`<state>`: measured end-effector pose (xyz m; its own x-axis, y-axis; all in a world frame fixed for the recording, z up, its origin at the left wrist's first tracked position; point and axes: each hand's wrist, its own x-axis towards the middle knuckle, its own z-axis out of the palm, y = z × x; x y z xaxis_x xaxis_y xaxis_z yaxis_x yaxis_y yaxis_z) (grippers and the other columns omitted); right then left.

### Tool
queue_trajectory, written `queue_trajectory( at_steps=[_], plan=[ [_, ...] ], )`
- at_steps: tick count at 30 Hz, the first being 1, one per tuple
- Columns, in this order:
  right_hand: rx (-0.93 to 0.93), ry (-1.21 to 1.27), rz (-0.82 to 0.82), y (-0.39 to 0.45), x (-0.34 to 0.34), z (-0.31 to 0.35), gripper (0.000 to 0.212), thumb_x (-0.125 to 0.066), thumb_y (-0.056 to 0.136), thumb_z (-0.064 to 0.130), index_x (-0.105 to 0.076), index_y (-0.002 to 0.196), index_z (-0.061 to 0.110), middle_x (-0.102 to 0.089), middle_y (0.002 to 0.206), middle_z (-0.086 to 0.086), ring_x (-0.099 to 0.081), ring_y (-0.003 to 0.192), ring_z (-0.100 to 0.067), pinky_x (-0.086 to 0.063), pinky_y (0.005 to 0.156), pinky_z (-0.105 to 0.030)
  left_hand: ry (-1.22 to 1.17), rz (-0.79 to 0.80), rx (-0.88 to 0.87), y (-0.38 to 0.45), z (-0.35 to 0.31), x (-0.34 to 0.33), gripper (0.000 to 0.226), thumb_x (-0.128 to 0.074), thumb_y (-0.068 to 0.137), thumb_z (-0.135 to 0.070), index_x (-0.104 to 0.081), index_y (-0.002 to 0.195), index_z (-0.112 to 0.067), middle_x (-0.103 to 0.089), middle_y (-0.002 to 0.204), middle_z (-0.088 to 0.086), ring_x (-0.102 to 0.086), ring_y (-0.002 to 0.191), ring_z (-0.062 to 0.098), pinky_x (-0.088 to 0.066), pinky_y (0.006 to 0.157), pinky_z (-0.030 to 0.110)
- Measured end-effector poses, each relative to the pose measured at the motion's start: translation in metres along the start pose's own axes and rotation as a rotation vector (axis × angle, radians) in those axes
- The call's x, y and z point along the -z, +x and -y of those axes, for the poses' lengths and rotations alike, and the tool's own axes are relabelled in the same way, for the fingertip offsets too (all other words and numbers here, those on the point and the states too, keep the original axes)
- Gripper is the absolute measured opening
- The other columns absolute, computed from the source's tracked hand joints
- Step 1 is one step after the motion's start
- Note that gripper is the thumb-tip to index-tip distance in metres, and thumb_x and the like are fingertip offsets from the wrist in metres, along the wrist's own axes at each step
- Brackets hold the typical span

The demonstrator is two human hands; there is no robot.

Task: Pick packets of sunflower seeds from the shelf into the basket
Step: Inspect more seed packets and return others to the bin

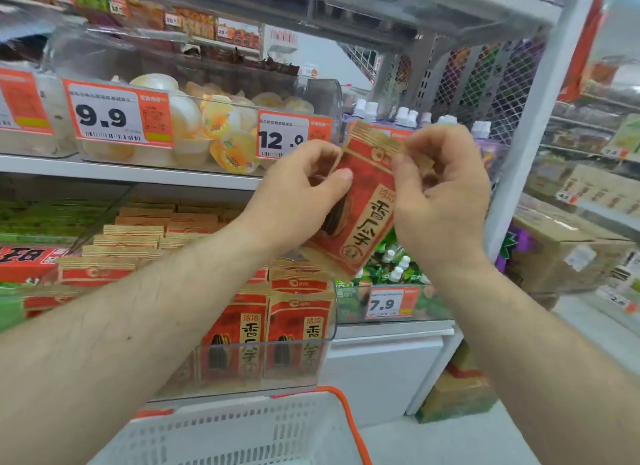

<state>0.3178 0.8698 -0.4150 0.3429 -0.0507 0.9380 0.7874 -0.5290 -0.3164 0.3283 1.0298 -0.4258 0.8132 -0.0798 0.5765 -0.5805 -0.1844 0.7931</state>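
Packet (356, 208) pinched by left hand (294, 201) and right hand (440, 194) (apparently tilted), above basket (242, 430).

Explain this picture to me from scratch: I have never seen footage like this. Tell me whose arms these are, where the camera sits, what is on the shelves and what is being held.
There is no machine here. A person wears a camera on the head, so you look down along their own two arms. The left hand and right hand together pinch one red packet of sunflower seeds, held up in front of the shelf. Below it, more of the same packets stand in a clear bin. The shelf above holds jelly cups behind price tags. At the bottom edge is a white basket with an orange handle; the held packet is not yet in it.
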Motion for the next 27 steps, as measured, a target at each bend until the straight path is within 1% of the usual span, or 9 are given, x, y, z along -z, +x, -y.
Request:
queue_trajectory(
  at_steps=[4,8,11,13,14,16,21,24,27],
  plan=[
    [-0.155,0.051,0.067,-0.009,0.026,0.015,0.029,-0.062,0.088,0.006,-0.051,0.09,0.033,-0.055,0.084,0.016,-0.054,0.074,0.007,-0.043,0.071,-0.012,-0.283,0.001,0.052,-0.022,-0.022,-0.027,0.016,-0.059,0.096,-0.007,-0.065,0.091,-0.021,-0.073,0.083,-0.001,-0.066,0.074,0.01,-0.056,0.074,0.028],
    [-0.348,0.048,0.164,-0.046,0.041,0.018,0.024,-0.065,0.084,0.014,-0.054,0.09,0.035,-0.062,0.087,0.007,-0.06,0.077,-0.005,-0.053,0.073,-0.03,-0.452,-0.042,0.28,-0.062,-0.008,-0.048,0.014,-0.06,0.097,-0.011,-0.068,0.087,-0.016,-0.075,0.078,0.003,-0.071,0.07,0.017,-0.058,0.068,0.035],
    [-0.588,0.087,0.198,-0.083,0.045,0.017,0.031,-0.07,0.089,0.006,-0.054,0.101,0.029,-0.064,0.093,-0.012,-0.067,0.079,-0.027,-0.059,0.071,-0.046,-0.554,-0.06,0.441,-0.098,0.009,-0.061,0.013,-0.06,0.097,-0.014,-0.071,0.091,-0.014,-0.076,0.083,0.01,-0.074,0.074,0.025,-0.058,0.068,0.038],
    [-0.785,0.097,0.212,-0.106,0.048,0.015,0.025,-0.072,0.089,0.013,-0.058,0.106,0.023,-0.067,0.098,-0.019,-0.068,0.084,-0.039,-0.058,0.07,-0.055,-0.612,-0.078,0.527,-0.118,0.019,-0.067,0.013,-0.06,0.096,-0.012,-0.072,0.091,-0.012,-0.076,0.085,0.013,-0.074,0.075,0.027,-0.059,0.068,0.038],
    [-0.847,0.077,0.243,-0.116,0.049,0.015,0.017,-0.072,0.089,0.018,-0.063,0.103,0.015,-0.069,0.096,-0.021,-0.068,0.084,-0.041,-0.057,0.071,-0.057,-0.63,-0.092,0.564,-0.126,0.023,-0.069,0.013,-0.061,0.095,-0.012,-0.073,0.09,-0.011,-0.076,0.084,0.014,-0.074,0.073,0.027,-0.059,0.066,0.037],
    [-0.915,0.046,0.304,-0.134,0.05,0.013,0.028,-0.069,0.092,0.026,-0.07,0.092,-0.002,-0.072,0.087,-0.024,-0.069,0.082,-0.043,-0.056,0.072,-0.06,-0.644,-0.118,0.628,-0.139,0.032,-0.071,0.013,-0.062,0.094,-0.011,-0.073,0.088,-0.01,-0.076,0.082,0.015,-0.073,0.07,0.027,-0.059,0.061,0.035],
    [-1.009,0.102,0.356,-0.152,0.047,0.01,0.044,-0.059,0.098,0.028,-0.066,0.086,-0.014,-0.07,0.084,-0.029,-0.065,0.067,-0.028,-0.055,0.068,-0.051,-0.677,-0.135,0.743,-0.155,0.048,-0.068,0.013,-0.063,0.093,-0.014,-0.074,0.088,-0.008,-0.075,0.082,0.017,-0.072,0.067,0.027,-0.06,0.063,0.037],
    [-1.064,0.115,0.303,-0.159,0.045,0.008,0.04,-0.059,0.098,0.026,-0.068,0.084,-0.01,-0.071,0.079,-0.026,-0.064,0.062,-0.024,-0.053,0.059,-0.037,-0.651,-0.052,0.781,-0.164,0.053,-0.069,0.018,-0.061,0.095,-0.021,-0.074,0.094,-0.008,-0.076,0.088,0.016,-0.073,0.075,0.029,-0.061,0.071,0.04],
    [-1.076,0.151,0.254,-0.162,0.046,0.007,0.034,-0.059,0.098,0.024,-0.073,0.08,0.0,-0.074,0.072,-0.017,-0.066,0.059,-0.022,-0.054,0.057,-0.032,-0.669,-0.028,0.791,-0.172,0.054,-0.071,0.02,-0.059,0.096,-0.019,-0.072,0.098,-0.004,-0.075,0.088,0.018,-0.073,0.076,0.031,-0.061,0.068,0.041]
  ],
)
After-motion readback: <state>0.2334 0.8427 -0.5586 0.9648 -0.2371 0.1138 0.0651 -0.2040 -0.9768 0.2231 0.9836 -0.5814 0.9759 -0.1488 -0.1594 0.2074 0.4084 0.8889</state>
